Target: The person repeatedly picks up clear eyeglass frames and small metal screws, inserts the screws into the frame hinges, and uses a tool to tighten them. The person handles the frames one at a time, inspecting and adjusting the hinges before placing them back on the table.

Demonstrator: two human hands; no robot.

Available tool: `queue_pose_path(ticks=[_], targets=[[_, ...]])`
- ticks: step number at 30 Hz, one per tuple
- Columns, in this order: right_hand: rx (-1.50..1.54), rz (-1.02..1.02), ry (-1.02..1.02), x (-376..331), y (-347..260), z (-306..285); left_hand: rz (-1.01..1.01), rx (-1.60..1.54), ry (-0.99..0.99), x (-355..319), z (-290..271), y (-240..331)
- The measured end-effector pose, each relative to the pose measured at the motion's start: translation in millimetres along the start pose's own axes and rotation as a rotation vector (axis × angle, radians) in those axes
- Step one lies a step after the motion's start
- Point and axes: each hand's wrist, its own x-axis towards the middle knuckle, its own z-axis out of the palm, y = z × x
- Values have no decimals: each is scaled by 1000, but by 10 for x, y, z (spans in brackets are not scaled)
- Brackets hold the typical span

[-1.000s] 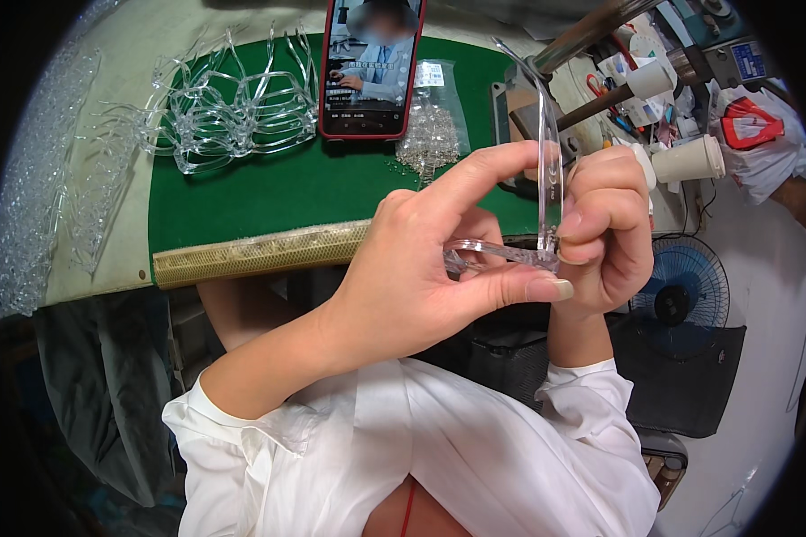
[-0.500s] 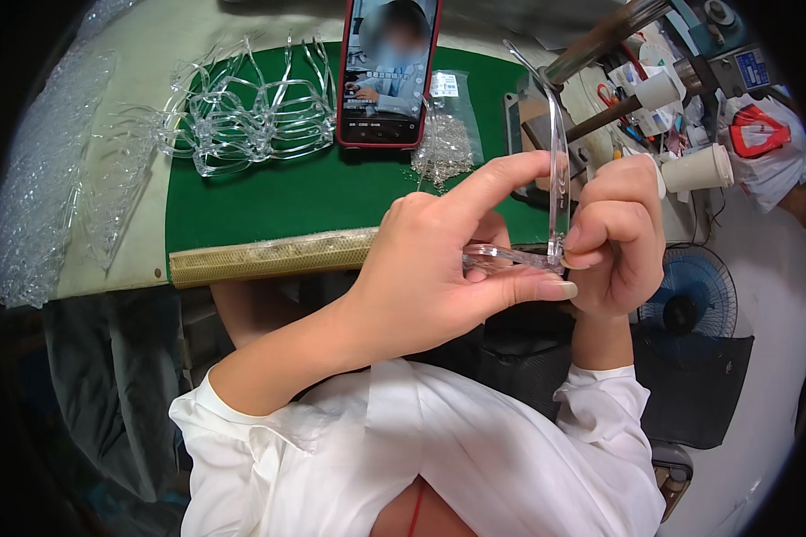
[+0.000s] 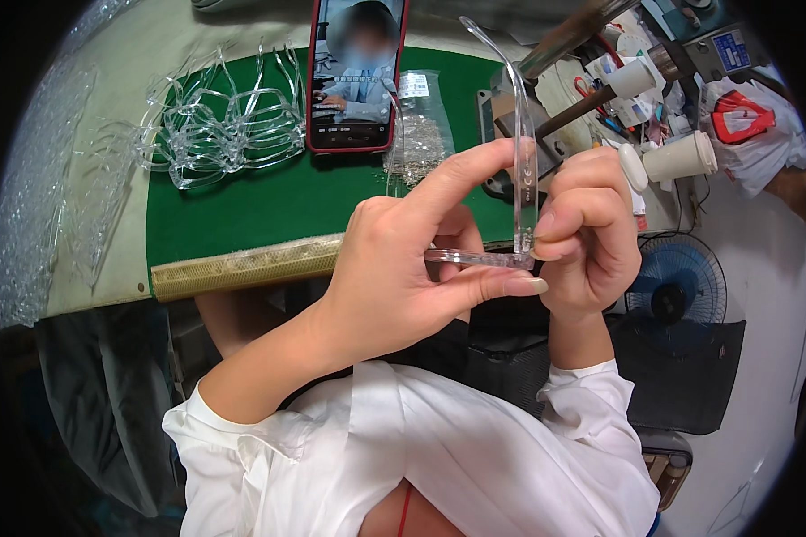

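Over the table's near edge I hold a clear plastic eyeglass frame (image 3: 475, 258). My left hand (image 3: 390, 259) grips its front between thumb and fingers, with the index finger stretched up against the raised temple arm (image 3: 523, 188). My right hand (image 3: 593, 233) is closed, thumb and index fingertips pinched together at the hinge corner. Whatever lies between those fingertips is too small to make out. A heap of similar clear eyeglass frames (image 3: 228, 134) sits on the green mat (image 3: 215, 219), and an opened plastic bag of tiny metal parts (image 3: 421, 143) lies behind my left hand.
A phone in a red case (image 3: 354, 89) stands upright at the back. Along the mat's front edge runs a gold patterned strip (image 3: 251, 267). Bubble wrap (image 3: 40, 197) covers the left side. To the right are a bench machine (image 3: 690, 54), a white cup (image 3: 681, 161) and a blue fan (image 3: 676, 291).
The whole view has shifted slightly, so the table things sit further left. The eyeglass frame is turned a little, its temple arm more side-on; both hands keep their grip at the hinge.
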Motion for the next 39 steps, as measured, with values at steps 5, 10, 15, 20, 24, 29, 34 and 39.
queue_pose_path(ticks=[5, 10, 15, 20, 24, 29, 34, 39], targets=[[124, 11, -54, -2, 64, -48, 36, 43, -8, 2, -10, -21], [768, 546, -35, -45, 10, -14, 37, 73, -2, 12, 3, -14], [945, 712, -32, -152, 67, -88, 47, -6, 50, 148, 149, -83], [827, 673, 116, -85, 63, -257, 81, -143, 109, 479, 389, -155], [676, 617, 223, 18, 248, -483, 197, -107, 87, 779, 565, -383], [591, 663, 263, 125, 566, -811, 228, -125, 90, 1098, 810, -423], [471, 685, 336, 172, 806, -954, 283, -98, 156, 1381, 935, -431], [353, 702, 331, 145, 980, -1012, 248, -60, 162, 1490, 972, -465]])
